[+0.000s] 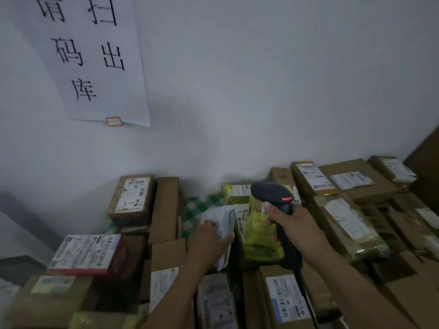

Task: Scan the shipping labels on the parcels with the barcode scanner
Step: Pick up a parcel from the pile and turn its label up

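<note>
My right hand grips a black barcode scanner by its handle, its head raised above a yellow-green bag parcel with a white label. My left hand rests on a grey-white soft parcel just left of the yellow one, fingers curled over its edge. Cardboard parcels with shipping labels surround both: one marked "3-2" at the back left, a red-edged box at the left, a labelled box below the scanner.
More labelled cardboard boxes pile up at the right against the white wall. A paper sign with large black characters hangs on the wall at upper left. A green checked cloth shows between parcels.
</note>
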`<state>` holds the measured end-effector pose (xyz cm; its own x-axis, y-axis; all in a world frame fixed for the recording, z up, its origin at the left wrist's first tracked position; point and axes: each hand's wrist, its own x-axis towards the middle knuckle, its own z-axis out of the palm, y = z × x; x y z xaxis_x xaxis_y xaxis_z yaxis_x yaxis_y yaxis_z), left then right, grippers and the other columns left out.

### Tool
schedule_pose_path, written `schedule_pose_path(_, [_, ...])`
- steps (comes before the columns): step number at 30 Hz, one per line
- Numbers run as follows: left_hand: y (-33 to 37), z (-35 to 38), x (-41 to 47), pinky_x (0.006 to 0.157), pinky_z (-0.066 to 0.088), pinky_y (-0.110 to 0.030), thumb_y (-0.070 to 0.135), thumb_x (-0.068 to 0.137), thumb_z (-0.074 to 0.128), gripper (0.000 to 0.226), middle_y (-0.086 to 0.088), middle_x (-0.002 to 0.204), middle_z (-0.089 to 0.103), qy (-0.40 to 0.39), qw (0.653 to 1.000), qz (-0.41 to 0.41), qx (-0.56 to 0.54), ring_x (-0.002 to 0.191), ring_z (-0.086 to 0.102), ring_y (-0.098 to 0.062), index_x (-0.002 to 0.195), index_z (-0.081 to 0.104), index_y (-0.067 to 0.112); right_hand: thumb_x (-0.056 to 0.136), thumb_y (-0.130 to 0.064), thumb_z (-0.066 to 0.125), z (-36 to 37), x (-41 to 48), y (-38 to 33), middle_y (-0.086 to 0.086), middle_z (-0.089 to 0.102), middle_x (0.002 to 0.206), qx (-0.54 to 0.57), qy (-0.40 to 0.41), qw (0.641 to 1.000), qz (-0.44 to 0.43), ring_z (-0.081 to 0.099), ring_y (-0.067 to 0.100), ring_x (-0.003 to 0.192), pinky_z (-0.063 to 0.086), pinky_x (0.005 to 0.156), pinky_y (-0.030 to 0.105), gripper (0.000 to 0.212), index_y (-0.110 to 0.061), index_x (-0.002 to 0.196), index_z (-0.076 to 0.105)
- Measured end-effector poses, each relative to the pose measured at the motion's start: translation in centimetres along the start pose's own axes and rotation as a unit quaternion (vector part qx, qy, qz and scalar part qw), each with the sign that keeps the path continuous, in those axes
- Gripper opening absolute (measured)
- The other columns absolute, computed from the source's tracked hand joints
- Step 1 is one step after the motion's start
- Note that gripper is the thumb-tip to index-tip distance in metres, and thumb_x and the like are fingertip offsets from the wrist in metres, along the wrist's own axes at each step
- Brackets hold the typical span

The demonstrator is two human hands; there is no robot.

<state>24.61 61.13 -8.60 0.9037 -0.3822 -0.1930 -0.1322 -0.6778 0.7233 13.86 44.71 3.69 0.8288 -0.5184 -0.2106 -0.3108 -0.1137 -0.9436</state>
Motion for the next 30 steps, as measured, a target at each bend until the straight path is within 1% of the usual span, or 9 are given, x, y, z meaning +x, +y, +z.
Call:
schedule_pose_path(3, [-0.6,0.9,1.2,0.083,0.047,-0.029,0.028,0.091,0.066,0.06,-0.011,0.134,0.051,-0.02,0.996,-0.045,-0.078,0.104,0.052,-0.017,0.142,0.039,0.011,0.089,-0.035,0.066,0.4,0.5,1.0,0.008,0.059,0.054,-0.01,0.005,1.0,0.009,0.056,0.021,0.045,0.047,0.045,0.027,0.045,0.009,0.084,0.063])
schedule_pose_path(5, [-1.4,1.4,2.0,0.088,0.05,-0.035,0.031,0.09,0.068,0.076,-0.015,0.146,0.041,-0.045,0.987,-0.08,-0.13,0.118,0.05,-0.026,0.152,0.025,0.018,0.089,-0.038,0.065,0.5,0.8,1.5,0.01,0.059,0.055,-0.008,0.007,1.0,0.019,0.057,0.023,0.048,0.048,0.048,0.029,0.045,0.007,0.083,0.064])
schedule_pose_path(7, [-2.0,2.0,2.4,0.082,0.049,-0.032,0.036,0.09,0.068,0.088,-0.014,0.155,0.03,-0.069,0.977,-0.117,-0.161,0.131,0.044,-0.033,0.156,0.013,0.022,0.088,-0.038,0.066,0.7,1.2,1.8,0.013,0.061,0.06,-0.006,0.012,1.0,0.022,0.057,0.024,0.049,0.049,0.05,0.031,0.044,0.005,0.083,0.064])
schedule_pose_path(11, [-1.6,2.4,2.7,0.077,0.049,-0.029,0.036,0.085,0.072,0.08,-0.017,0.141,0.043,0.036,0.99,-0.084,-0.11,0.119,0.05,-0.031,0.151,0.028,0.022,0.087,-0.039,0.068,0.8,1.8,2.1,0.013,0.062,0.061,-0.004,0.018,1.0,0.025,0.057,0.022,0.047,0.049,0.051,0.031,0.041,0.001,0.078,0.064])
schedule_pose_path(13, [-1.0,1.7,3.4,0.081,0.046,-0.033,0.036,0.082,0.072,0.073,-0.018,0.132,0.045,0.109,0.989,-0.071,-0.065,0.113,0.05,-0.033,0.143,0.034,0.023,0.087,-0.039,0.068,0.9,2.1,2.2,0.011,0.062,0.059,-0.006,0.02,1.0,0.024,0.057,0.021,0.047,0.049,0.051,0.031,0.04,0.0,0.077,0.065])
schedule_pose_path(16, [-0.5,0.5,5.9,0.095,0.045,-0.046,0.043,0.078,0.07,0.08,-0.02,0.133,0.044,0.168,0.983,-0.077,0.011,0.119,0.046,-0.039,0.145,0.032,0.023,0.087,-0.039,0.068,0.9,2.4,2.3,0.008,0.063,0.059,0.002,0.018,1.0,0.021,0.058,0.02,0.047,0.049,0.052,0.031,0.039,-0.001,0.077,0.065])
schedule_pose_path(19, [-0.8,-0.2,9.1,0.099,0.042,-0.048,0.042,0.079,0.072,0.081,-0.021,0.135,0.042,0.15,0.985,-0.065,0.051,0.122,0.042,-0.04,0.146,0.03,0.02,0.088,-0.038,0.066,0.8,2.4,2.3,0.002,0.062,0.057,0.019,0.011,0.999,0.029,0.057,0.019,0.047,0.049,0.05,0.03,0.038,-0.002,0.079,0.065])
schedule_pose_path(26, [-1.7,1.1,13.3,0.087,0.043,-0.041,0.046,0.082,0.074,0.085,-0.023,0.135,0.037,0.167,0.985,-0.051,0.015,0.117,0.044,-0.037,0.145,0.025,0.019,0.088,-0.035,0.066,0.6,2.8,2.3,0.004,0.07,0.075,0.058,-0.01,0.997,0.045,0.057,0.021,0.05,0.049,0.048,0.031,0.028,-0.008,0.088,0.065])
schedule_pose_path(30, [-2.4,2.7,13.4,0.089,0.041,-0.042,0.044,0.087,0.069,0.076,-0.024,0.138,0.036,0.06,0.994,-0.086,0.038,0.118,0.045,-0.038,0.146,0.028,0.019,0.088,-0.034,0.066,0.7,2.8,2.3,0.003,0.07,0.073,0.063,-0.007,0.997,0.044,0.056,0.02,0.048,0.048,0.047,0.03,0.028,-0.006,0.084,0.065])
